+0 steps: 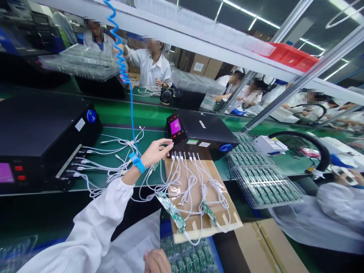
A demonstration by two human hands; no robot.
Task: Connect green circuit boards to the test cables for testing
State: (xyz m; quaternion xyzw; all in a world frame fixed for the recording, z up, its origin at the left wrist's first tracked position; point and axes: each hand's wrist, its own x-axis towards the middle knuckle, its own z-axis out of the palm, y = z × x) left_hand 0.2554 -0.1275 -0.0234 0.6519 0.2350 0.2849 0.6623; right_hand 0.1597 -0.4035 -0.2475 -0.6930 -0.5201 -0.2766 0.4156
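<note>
My left hand (pixel 157 152), with a blue strap round its wrist, reaches to the left front corner of a black test box (pixel 209 131). Its fingers stretch out beside the lit panel; I cannot tell whether they touch the box. White cables (pixel 186 178) run from the sockets on the box's front over a brown cardboard sheet (pixel 204 223). A long green circuit board (pixel 172 211) and a smaller circuit board (pixel 209 212) lie there on cables. My right hand (pixel 157 261), partly cut off below, is beside a tray of circuit boards (pixel 193 261); its fingers are mostly hidden.
Another black box (pixel 42 136) with white cables stands at the left. Stacked clear trays of boards (pixel 264 178) sit at the right, near a co-worker's sleeve (pixel 335 204). A coiled blue hose (pixel 121 57) hangs down. Across the green bench, several people work.
</note>
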